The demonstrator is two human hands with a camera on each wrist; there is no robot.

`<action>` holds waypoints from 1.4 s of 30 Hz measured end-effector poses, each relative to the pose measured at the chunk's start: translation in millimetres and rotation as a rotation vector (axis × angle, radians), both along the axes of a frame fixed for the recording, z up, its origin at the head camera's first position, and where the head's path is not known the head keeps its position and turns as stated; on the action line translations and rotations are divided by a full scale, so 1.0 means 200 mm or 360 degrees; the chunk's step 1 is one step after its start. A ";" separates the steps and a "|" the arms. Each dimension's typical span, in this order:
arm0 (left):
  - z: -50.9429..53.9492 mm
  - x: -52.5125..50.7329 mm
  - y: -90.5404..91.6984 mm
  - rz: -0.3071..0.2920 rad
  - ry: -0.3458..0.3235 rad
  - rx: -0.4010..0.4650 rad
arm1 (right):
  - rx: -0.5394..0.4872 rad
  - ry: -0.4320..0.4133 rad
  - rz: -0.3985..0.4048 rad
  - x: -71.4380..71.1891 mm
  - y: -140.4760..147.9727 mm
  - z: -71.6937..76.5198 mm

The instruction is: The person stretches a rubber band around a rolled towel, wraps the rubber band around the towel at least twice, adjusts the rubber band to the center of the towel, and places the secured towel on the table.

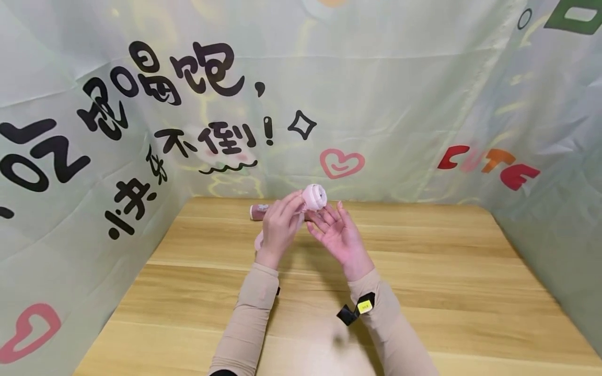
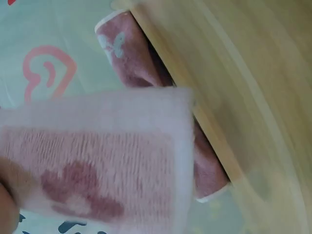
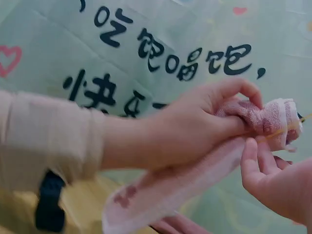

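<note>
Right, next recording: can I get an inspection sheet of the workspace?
Surface: wood-grain table.
Job's things: pale pink towel, rolled at one end, a flat length hanging; thin yellowish band across the rolled end; darker pink roll with white edging, by the table's far edge.
Clutter: nothing seen.
Left hand: grips the pale towel.
Right hand: palm up, fingers loosely extended near the rolled end; black strap on that wrist.
Cables: nothing seen.
Surroundings: fabric backdrop with black characters, pink hearts and CUTE lettering.
</note>
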State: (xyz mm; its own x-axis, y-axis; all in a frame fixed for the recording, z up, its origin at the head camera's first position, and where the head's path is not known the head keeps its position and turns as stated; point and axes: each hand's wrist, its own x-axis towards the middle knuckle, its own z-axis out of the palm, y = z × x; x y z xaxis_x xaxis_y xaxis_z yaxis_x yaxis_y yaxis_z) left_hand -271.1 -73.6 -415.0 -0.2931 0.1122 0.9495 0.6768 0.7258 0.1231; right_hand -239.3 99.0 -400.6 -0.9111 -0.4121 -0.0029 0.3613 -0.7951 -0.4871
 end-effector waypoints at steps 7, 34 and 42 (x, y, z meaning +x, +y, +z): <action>-0.01 -0.01 -0.02 -0.0297 -0.0170 -0.0195 | 0.0407 0.0259 -0.0058 -0.04 0.09 -0.01; 0.07 0.04 -0.05 -0.0560 -0.1181 -0.0450 | 0.2041 0.1115 -0.0486 -0.05 0.08 -0.05; 0.06 0.03 -0.06 -0.0556 -0.1231 -0.0459 | 0.2334 0.1392 -0.0580 -0.04 0.06 -0.05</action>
State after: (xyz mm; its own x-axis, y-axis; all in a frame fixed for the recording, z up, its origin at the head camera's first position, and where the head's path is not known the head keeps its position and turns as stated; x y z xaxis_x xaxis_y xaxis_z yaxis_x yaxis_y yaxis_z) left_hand -264.2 -84.9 -403.8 -0.7439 0.5186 0.4215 0.6682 0.5673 0.4814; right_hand -247.6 110.8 -410.6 -0.8853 -0.3095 0.3470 -0.4597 0.4714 -0.7526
